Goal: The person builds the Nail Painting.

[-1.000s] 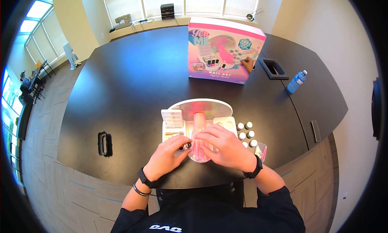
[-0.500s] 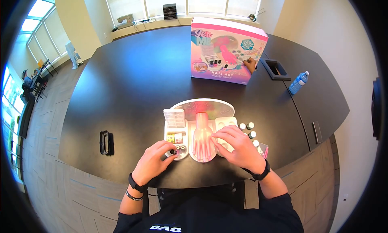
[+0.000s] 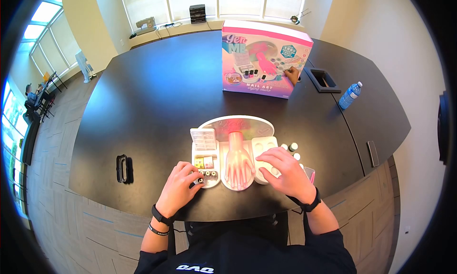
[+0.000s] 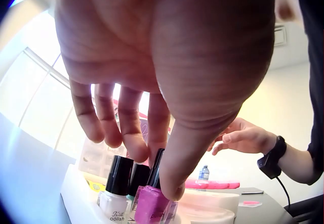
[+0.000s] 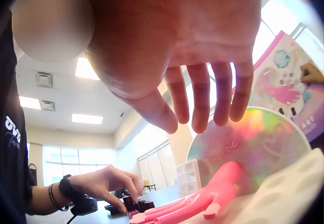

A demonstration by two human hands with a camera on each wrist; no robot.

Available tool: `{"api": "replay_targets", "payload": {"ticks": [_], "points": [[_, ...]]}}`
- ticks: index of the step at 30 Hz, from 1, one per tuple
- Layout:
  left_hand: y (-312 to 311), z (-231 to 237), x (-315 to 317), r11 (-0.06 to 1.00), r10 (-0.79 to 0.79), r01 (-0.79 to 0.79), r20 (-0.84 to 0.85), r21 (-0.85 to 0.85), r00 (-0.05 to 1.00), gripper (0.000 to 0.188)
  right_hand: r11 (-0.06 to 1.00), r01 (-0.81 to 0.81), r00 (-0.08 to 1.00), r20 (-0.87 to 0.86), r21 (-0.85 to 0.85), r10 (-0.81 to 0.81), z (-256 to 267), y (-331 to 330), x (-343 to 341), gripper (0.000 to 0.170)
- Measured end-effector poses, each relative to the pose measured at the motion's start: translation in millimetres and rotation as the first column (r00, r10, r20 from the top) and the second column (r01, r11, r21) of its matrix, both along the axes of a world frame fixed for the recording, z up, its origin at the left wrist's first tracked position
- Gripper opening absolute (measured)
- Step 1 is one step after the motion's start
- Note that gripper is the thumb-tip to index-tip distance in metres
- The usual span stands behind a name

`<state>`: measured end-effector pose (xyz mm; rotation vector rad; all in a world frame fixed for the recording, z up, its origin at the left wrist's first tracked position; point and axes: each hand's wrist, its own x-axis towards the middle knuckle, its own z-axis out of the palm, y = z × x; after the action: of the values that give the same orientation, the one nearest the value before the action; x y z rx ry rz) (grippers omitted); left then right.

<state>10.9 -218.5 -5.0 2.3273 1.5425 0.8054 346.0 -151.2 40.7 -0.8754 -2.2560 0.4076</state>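
Observation:
My left hand (image 3: 180,186) is at the front of the white left tray (image 3: 213,182) of a nail art stand. Its thumb and index finger pinch the black cap of a magenta nail polish bottle (image 4: 152,205). Beside that bottle stands a white nail polish bottle (image 4: 114,205), with other black-capped bottles partly hidden behind. A pink model hand (image 3: 237,161) lies palm down in the middle of the stand. Over the right tray (image 3: 264,141), with its round wells, hovers my right hand (image 3: 286,173), fingers loosely bent and holding nothing.
Behind the model hand rises a rounded mirror (image 3: 252,126). White-capped bottles (image 3: 293,147) stand to the right of the stand. The nail art box (image 3: 264,60) is at the back, a water bottle (image 3: 350,95) at right, and a black frame-like object (image 3: 122,169) at left.
My left hand has moved left from the model hand to the left tray, with the polish bottle. The right hand has drawn back rightward from the model hand to above the right tray.

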Motion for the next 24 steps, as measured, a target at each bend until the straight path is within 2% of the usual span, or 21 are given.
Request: {"api": "replay_targets", "payload": {"ticks": [7,9,18,21,24], "points": [[1.4,-6.8,1.4,0.999,0.028,-0.027,-0.040,0.031,0.999,0.023,0.999,0.051,0.998,-0.039,0.011,-0.050,-4.8,12.4,17.3,0.027],[1.2,-6.4,1.8,0.999,0.032,-0.030,-0.052,0.042,0.998,0.024,0.992,0.123,0.990,-0.066,0.001,-0.122,-0.4,14.5,22.7,0.024],[1.6,-9.5,5.4,0.995,0.052,-0.047,-0.053,0.084,0.997,0.025,0.964,0.266,0.962,-0.060,-0.030,-0.267,0.3,33.0,58.8,0.021],[1.4,-10.4,6.7,0.995,0.063,-0.060,-0.036,0.079,0.997,0.028,0.943,0.293,0.950,-0.060,-0.158,-0.306,-7.0,46.7,74.1,0.024],[0.6,-9.9,6.8,0.995,0.061,-0.057,-0.040,0.080,0.997,0.026,0.927,0.310,0.944,-0.049,-0.209,-0.327,-23.0,63.8,89.5,0.025]]}}
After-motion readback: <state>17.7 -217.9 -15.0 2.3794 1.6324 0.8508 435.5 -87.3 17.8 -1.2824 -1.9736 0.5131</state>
